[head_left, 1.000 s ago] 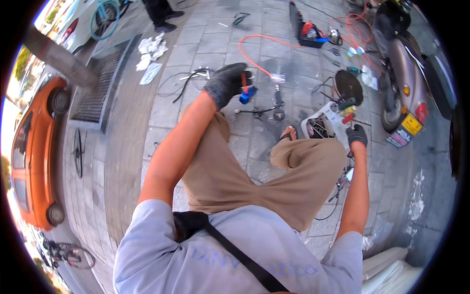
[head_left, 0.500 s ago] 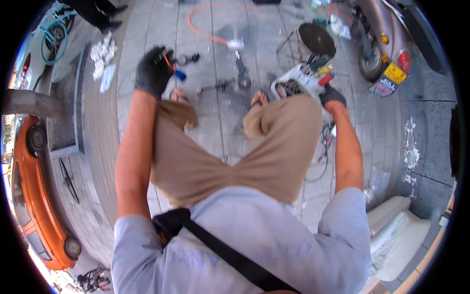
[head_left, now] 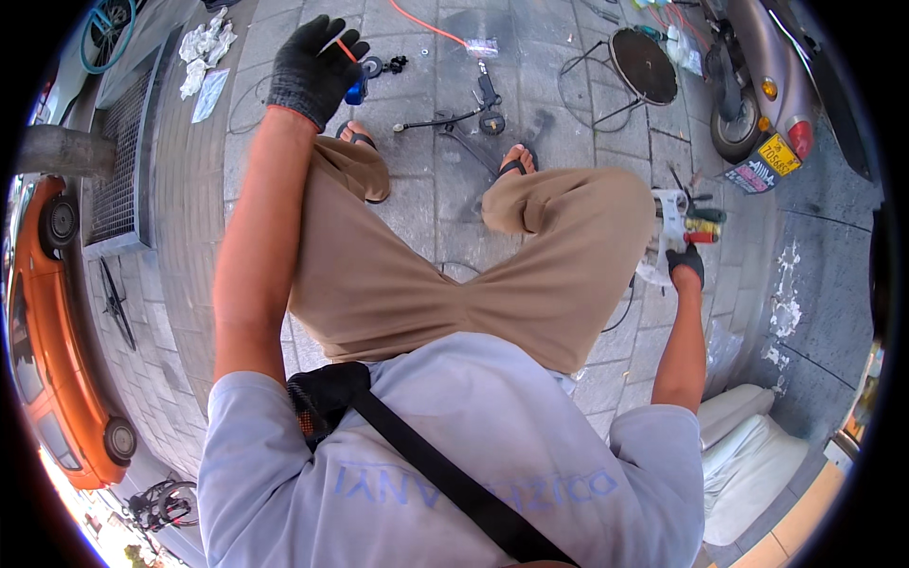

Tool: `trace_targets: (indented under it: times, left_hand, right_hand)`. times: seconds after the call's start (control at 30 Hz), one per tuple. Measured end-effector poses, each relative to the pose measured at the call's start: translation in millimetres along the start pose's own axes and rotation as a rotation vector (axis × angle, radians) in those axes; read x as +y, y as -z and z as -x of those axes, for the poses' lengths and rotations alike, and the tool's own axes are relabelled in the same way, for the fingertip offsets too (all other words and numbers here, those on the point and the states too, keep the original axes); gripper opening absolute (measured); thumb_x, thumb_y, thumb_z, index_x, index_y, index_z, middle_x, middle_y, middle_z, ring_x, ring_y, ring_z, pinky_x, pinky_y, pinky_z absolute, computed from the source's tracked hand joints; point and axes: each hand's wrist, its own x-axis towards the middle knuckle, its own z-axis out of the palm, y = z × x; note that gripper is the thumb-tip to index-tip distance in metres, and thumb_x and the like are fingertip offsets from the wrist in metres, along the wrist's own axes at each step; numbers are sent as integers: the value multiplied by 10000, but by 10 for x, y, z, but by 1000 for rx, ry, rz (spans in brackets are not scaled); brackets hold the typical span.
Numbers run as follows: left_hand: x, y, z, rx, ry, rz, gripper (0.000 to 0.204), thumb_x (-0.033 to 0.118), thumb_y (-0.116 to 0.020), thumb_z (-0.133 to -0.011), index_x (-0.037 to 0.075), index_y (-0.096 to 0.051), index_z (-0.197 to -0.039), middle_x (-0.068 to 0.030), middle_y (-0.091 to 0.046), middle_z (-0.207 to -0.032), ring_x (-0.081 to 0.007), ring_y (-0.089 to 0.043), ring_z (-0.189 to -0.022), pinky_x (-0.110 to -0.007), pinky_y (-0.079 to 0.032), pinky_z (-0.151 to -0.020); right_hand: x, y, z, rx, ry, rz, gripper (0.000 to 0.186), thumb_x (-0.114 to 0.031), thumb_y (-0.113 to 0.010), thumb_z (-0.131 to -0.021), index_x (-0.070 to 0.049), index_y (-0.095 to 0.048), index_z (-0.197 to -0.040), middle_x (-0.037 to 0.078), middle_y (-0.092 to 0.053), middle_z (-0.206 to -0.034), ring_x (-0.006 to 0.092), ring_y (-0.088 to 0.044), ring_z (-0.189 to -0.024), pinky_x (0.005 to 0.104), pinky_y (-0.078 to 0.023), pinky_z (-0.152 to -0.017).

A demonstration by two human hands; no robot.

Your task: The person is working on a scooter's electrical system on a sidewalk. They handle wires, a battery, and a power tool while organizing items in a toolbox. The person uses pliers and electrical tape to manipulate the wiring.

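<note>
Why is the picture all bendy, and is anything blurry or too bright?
Head view: the fisheye lens curves the orange car and leaves black corners; same view: the lower-left rim is washed out; the red handle near the right hand looks slightly soft.

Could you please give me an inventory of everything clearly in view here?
Small part: one, blue, upper left
Tool caddy: one, whitish, right
Handles: several, red, yellow, green, at the tool caddy
Hose: one, orange, top centre
Gauge tool: one, black, upper centre
Round stand: one, black, upper right
Scooter: one, mauve, right
Bundles: several, whitish, lower right
Car: one, orange, left
Bicycle: one, light blue, top left
Grate: one, dark grey, upper left
Crumpled sheets: several, white, upper left
Sandals: two, black, on feet
Trousers: one pair, brown, centre
Shirt: one, pale grey, bottom
Left hand: one, black glove, by small part
Right hand: one, black glove, at tool caddy
</note>
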Motion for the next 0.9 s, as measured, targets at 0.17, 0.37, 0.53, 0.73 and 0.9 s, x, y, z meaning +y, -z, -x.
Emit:
trace_targets:
  times: [0.17,0.37,0.53,0.73,0.9]
  left_hand:
    - [-17,155,-99,-58,-22,61,378,358,-621,-911,60,-661,-1140,-175,-654,-1197,-367,-619,-1092,-478,-533,-804]
    - [-113,17,-60,-27,2,137,432,376,-657,-885,135,-608,-1239,-163,-651,-1192,-338,-609,-997,-495,-498,-758]
    - [-169,167,-175,-41,-53,145,360,332,-700,-887,106,-619,-1155,-118,-678,-995,-270,-626,-749,-450,-542,-720]
    - [-352,-315,59,-19,-191,-107,347,268,-693,-865,-14,-677,-1067,-148,-691,-853,-236,-683,-753,-421,-537,-634]
    - [-542,-377,84,77,-355,-182,456,333,-741,-781,-60,-711,-1010,-221,-717,-1018,-292,-698,-895,-386,-552,-806]
  right_hand:
    - [31,281,177,-166,57,287,541,-484,-735,-795,-45,-722,-1111,236,-707,-1077,391,-668,-1047,462,-505,-928]
    - [-787,1717,18,273,305,140,506,-483,-476,-969,-72,-682,-1178,235,-681,-1123,424,-622,-1097,470,-473,-933]
    - [-3005,1962,644,240,731,-197,423,-407,-592,-926,-51,-717,-1115,218,-704,-1092,380,-661,-1041,409,-489,-915]
    - [-3964,-179,1256,-888,834,-33,353,-326,-609,-929,-42,-717,-1109,140,-730,-1061,291,-689,-898,405,-518,-856]
    - [-3901,-999,2046,-1320,781,131,337,-281,-644,-902,-47,-712,-1134,118,-719,-1103,270,-685,-931,431,-532,-869]
